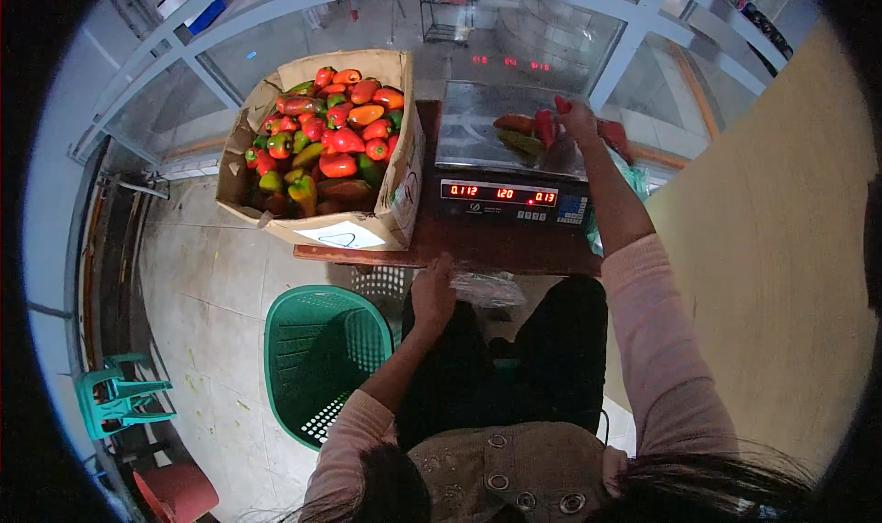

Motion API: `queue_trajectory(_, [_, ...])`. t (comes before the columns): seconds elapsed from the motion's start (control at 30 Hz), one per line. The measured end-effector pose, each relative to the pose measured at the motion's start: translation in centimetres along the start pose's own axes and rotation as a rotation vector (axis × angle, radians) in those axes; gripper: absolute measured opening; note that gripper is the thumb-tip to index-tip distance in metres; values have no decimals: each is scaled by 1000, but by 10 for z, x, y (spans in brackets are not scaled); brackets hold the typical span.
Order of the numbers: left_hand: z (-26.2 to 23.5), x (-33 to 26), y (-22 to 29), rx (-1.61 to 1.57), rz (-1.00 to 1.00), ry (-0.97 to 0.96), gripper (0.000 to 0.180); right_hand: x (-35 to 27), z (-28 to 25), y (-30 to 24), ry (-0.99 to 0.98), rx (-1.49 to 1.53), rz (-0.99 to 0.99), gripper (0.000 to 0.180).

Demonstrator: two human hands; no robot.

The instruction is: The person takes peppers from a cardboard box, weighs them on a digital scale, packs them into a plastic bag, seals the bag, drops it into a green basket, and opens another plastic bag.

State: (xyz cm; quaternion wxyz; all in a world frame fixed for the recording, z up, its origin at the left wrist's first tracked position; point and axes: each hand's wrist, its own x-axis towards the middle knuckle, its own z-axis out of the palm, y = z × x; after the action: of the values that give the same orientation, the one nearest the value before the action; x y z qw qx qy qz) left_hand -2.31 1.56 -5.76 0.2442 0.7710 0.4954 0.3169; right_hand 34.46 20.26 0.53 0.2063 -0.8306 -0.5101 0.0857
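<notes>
My right hand (577,119) reaches over the steel pan of a digital scale (478,110), fingers closed on a red pepper (560,105) at the pan's right edge. Several red and green peppers (525,133) in a clear bag lie on the pan just left of that hand. My left hand (432,289) rests at the near edge of the brown table (478,247), gripping a crumpled clear plastic bag (491,289). A cardboard box (363,234) full of red, orange and green peppers (335,133) stands on the table to the left of the scale.
A green plastic basket (317,358) stands on the tiled floor by my left knee. A small green stool (119,394) and a red stool (175,491) are at the lower left. A tan wall (781,247) is on the right, glass panels behind the table.
</notes>
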Motion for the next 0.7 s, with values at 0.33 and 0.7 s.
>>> queue_trajectory(0.33, [-1, -1, -2, 90, -8, -39, 24, -5, -2, 14, 61, -23, -321, 41])
queue_trajectory(0.7, [-7, 0, 7, -2, 10, 6, 24, 1, -37, -8, 49, 234, -341, 32])
